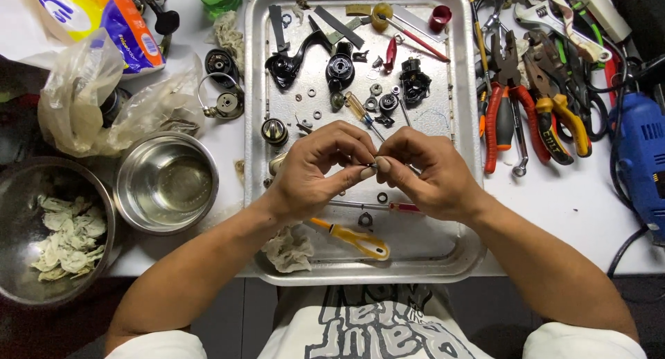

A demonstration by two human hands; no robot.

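So both my hands are up over the middle of the metal tray (258,123), fingertips pinched together on some tiny dark part (373,166) right between them, way too small to tell what it actually is. My left hand (320,170) has thumb and forefinger closed on it from the 9 o'clock side, and my right hand (424,173) pinches it from 3 o'clock, so both sets of fingers are shut tight on that little bit and the thumbnails are nearly touching. Just under my hands at 6 o'clock there's a small black ring (382,197) and a nut (365,220) lying on the tray, plus a thin red-handled screwdriver (388,206), and a bit nearer to me a yellow-handled screwdriver (355,239) lying next to a crumpled rag (289,249). Up at 12 o'clock the tray is littered with washers, black round housings (340,70) and a black crank-looking arm (294,57). Off the tray at 3 o'clock is a pile of pliers (509,102) with red and orange grips, and a blue power drill (641,151) further out. At 9 o'clock sits an empty steel bowl (166,183), and beyond that a bigger bowl (41,227) with wadded wipes in it, with plastic bags (83,89) up around 10 o'clock
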